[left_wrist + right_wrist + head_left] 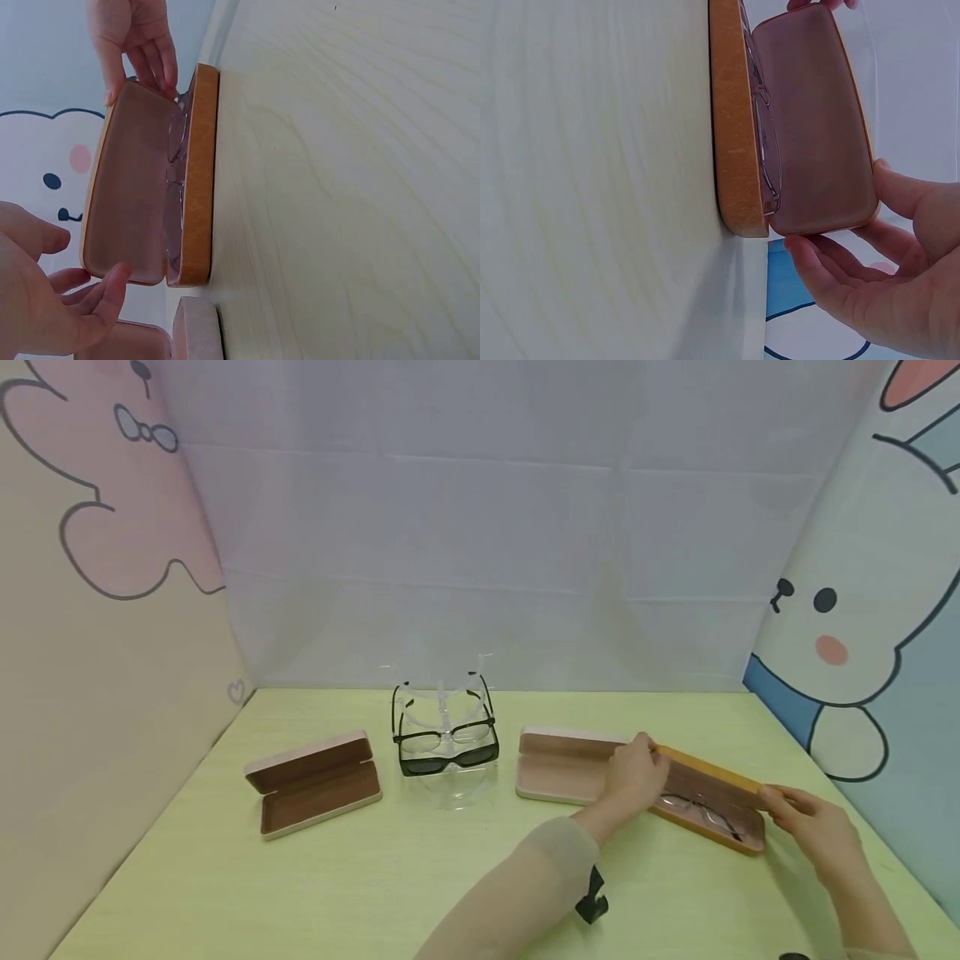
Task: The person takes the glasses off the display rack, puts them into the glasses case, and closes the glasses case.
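An orange eyeglass case (708, 835) stands with its lid raised at the right of the table. Inside lies a pair of thin-framed eyeglasses (701, 810), also seen edge-on in the right wrist view. My left hand (633, 774) is at the left end of the lid, its curled fingers on the corner in the left wrist view. At the lid's other end, my right hand (817, 831) grips the edge between thumb and fingers, as the right wrist view (885, 255) shows. The lid's pinkish lining (131, 187) faces the left wrist camera.
A pale eyeglass case (555, 777) stands open beside the orange one, partly behind my left hand. Another open case (322, 802), lined in brown, is at the left. Between them a clear display stand (442, 702) holds black-framed eyeglasses (420, 742) above dark sunglasses (426, 767).
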Available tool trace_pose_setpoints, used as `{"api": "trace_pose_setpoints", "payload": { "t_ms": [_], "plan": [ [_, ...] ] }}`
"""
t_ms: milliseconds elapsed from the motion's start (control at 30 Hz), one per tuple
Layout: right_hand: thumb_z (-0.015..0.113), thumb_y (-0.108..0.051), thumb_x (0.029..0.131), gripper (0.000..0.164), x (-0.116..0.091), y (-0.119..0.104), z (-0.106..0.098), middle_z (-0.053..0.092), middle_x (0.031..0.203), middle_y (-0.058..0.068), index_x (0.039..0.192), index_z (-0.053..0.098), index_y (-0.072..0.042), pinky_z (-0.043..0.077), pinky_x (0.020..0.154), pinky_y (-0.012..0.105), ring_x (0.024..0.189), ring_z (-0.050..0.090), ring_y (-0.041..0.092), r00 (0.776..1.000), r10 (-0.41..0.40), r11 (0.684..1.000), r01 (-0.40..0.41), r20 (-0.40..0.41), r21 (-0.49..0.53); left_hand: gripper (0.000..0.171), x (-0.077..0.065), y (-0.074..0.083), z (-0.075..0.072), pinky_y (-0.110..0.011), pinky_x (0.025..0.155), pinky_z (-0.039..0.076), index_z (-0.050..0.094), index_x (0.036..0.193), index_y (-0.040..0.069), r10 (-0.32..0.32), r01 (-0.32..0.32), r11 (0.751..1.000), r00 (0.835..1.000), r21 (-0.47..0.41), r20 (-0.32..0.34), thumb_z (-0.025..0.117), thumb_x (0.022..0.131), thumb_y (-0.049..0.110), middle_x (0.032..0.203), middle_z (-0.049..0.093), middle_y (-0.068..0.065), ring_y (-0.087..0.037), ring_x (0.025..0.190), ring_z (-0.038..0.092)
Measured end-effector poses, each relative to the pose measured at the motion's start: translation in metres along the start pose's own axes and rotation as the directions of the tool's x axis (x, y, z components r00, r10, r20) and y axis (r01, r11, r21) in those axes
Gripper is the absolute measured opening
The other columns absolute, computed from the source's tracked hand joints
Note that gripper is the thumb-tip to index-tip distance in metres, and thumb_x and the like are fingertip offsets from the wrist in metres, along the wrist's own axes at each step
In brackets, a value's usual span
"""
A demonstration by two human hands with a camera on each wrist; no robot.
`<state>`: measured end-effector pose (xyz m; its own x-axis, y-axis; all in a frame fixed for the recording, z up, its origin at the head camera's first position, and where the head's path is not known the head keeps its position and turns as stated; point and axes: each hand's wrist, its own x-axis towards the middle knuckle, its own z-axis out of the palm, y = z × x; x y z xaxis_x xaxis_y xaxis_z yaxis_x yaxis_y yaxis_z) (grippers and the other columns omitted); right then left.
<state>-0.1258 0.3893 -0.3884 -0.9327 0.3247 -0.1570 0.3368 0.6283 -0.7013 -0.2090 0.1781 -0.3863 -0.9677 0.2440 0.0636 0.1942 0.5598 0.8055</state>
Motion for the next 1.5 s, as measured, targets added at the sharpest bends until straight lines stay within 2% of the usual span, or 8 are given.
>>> {"api": "trace_pose_setpoints", "payload": {
  "t_ms": [167, 367, 500, 633, 900, 1167, 1300, 1500],
  "plan": [
    [0.048, -0.050, 0.089, 0.073, -0.003, 0.005, -0.001, 0.065, 0.106, 0.014, 0.132, 0.040, 0.008, 0.038, 0.085, 0.057, 0.066, 0.043, -0.019, 0.999, -0.039, 0.999, 0.039, 0.010, 0.003, 0.019, 0.002, -0.002, 0.001, -0.020, 0.038, 0.034, 0.058, 0.098, 0.016, -0.006, 0.007, 1.000, 1.000, 0.030, -0.022, 0.059, 0.088, 0.032, 0.059, 0.052, 0.003, -0.006, 0.041, 0.039],
    [0.048, -0.047, 0.090, 0.068, -0.007, 0.005, -0.002, 0.053, 0.119, 0.030, 0.130, 0.043, 0.007, 0.041, 0.082, 0.055, 0.070, 0.048, -0.013, 0.996, -0.078, 0.997, 0.078, 0.039, -0.023, 0.024, 0.002, -0.003, 0.000, -0.018, 0.047, 0.040, 0.065, 0.107, 0.023, -0.001, 0.000, 0.994, 1.000, 0.106, 0.010, 0.060, 0.087, 0.034, 0.079, 0.067, 0.007, -0.004, 0.048, 0.047],
    [0.046, -0.047, 0.091, 0.068, -0.009, 0.004, -0.004, 0.040, 0.129, 0.035, 0.130, 0.039, 0.009, 0.041, 0.080, 0.055, 0.094, 0.061, 0.027, 0.993, -0.091, 0.993, 0.096, 0.078, -0.065, 0.021, 0.002, -0.007, -0.002, -0.021, 0.043, 0.037, 0.062, 0.106, 0.027, 0.014, -0.024, 0.989, 0.997, 0.148, 0.072, 0.057, 0.088, 0.037, 0.074, 0.062, 0.011, -0.006, 0.045, 0.043],
    [0.045, -0.048, 0.091, 0.069, -0.010, 0.004, -0.005, 0.031, 0.134, 0.037, 0.130, 0.039, 0.009, 0.040, 0.079, 0.057, 0.113, 0.037, 0.054, 0.992, -0.088, 0.989, 0.098, 0.093, -0.108, 0.024, 0.002, -0.012, -0.005, -0.019, 0.041, 0.034, 0.064, 0.110, 0.030, 0.065, -0.086, 0.980, 0.991, 0.178, 0.121, 0.057, 0.088, 0.036, 0.081, 0.065, 0.016, -0.004, 0.040, 0.037],
    [0.049, -0.053, 0.087, 0.072, -0.012, 0.007, -0.005, 0.036, 0.131, 0.035, 0.128, 0.045, 0.005, 0.038, 0.077, 0.057, 0.112, 0.035, 0.055, 0.994, -0.088, 0.978, 0.099, 0.064, -0.185, 0.022, 0.001, -0.021, -0.006, -0.013, 0.057, 0.041, 0.069, 0.102, 0.028, 0.149, -0.167, 0.968, 0.983, 0.189, 0.110, 0.063, 0.083, 0.036, 0.091, 0.067, 0.015, 0.003, 0.070, 0.057],
    [0.057, -0.052, 0.083, 0.066, -0.019, 0.005, 0.005, 0.050, 0.119, 0.032, 0.120, 0.056, 0.003, 0.037, 0.075, 0.056, 0.107, 0.040, 0.055, 0.982, -0.183, 0.934, 0.156, -0.055, -0.321, 0.023, -0.005, -0.029, -0.003, -0.011, 0.063, 0.043, 0.071, 0.101, 0.027, 0.138, -0.153, 0.972, 0.986, 0.175, 0.097, 0.069, 0.079, 0.030, 0.093, 0.068, 0.015, 0.002, 0.082, 0.060],
    [0.061, -0.049, 0.081, 0.063, -0.020, 0.005, 0.008, 0.050, 0.116, 0.033, 0.116, 0.058, 0.004, 0.039, 0.073, 0.055, 0.104, 0.043, 0.055, 0.969, -0.225, 0.916, 0.177, -0.097, -0.359, 0.022, -0.010, -0.029, -0.001, -0.008, 0.063, 0.041, 0.071, 0.099, 0.026, 0.179, -0.194, 0.952, 0.980, 0.238, 0.084, 0.072, 0.077, 0.028, 0.092, 0.068, 0.017, 0.004, 0.081, 0.060],
    [0.064, -0.048, 0.079, 0.063, -0.021, 0.002, 0.006, 0.051, 0.115, 0.033, 0.113, 0.060, 0.005, 0.038, 0.076, 0.057, 0.103, 0.044, 0.055, 0.976, -0.212, 0.902, 0.177, -0.045, -0.393, 0.024, -0.015, -0.028, 0.000, -0.010, 0.072, 0.042, 0.071, 0.100, 0.028, 0.181, -0.198, 0.936, 0.980, 0.291, 0.086, 0.073, 0.076, 0.028, 0.095, 0.066, 0.020, 0.004, 0.087, 0.059]
  ]
}}
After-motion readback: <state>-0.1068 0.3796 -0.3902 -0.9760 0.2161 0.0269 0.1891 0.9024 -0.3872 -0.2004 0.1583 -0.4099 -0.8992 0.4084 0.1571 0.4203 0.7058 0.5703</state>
